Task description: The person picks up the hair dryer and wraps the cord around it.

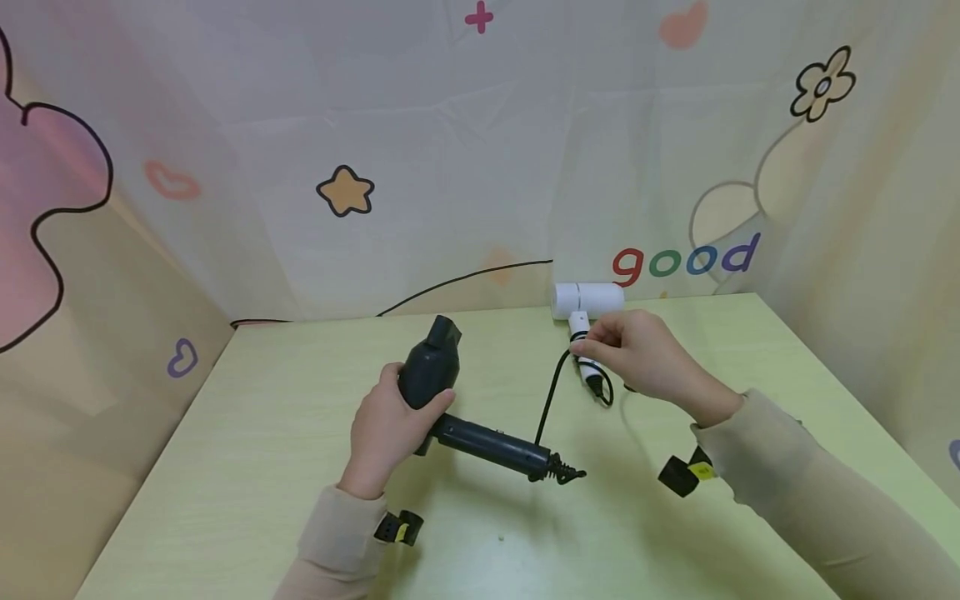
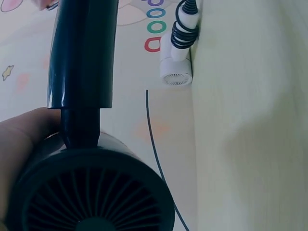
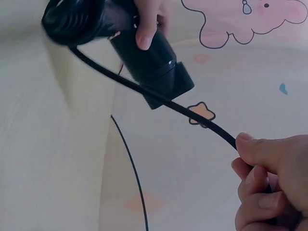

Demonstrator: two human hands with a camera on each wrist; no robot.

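Note:
My left hand grips a black hair dryer round its body, above the table. The nozzle points up and away, while the handle stretches to the right. In the left wrist view the dryer's round slotted grille fills the lower left. A black cord rises from the handle end to my right hand, which pinches it between thumb and fingers. The right wrist view shows the cord running in a gentle curve into those fingers.
A white hair dryer lies at the back of the table, its black cord wound round the handle; my right hand partly overlaps it in the head view. Behind the table hangs a printed curtain. Each wrist carries a small black camera.

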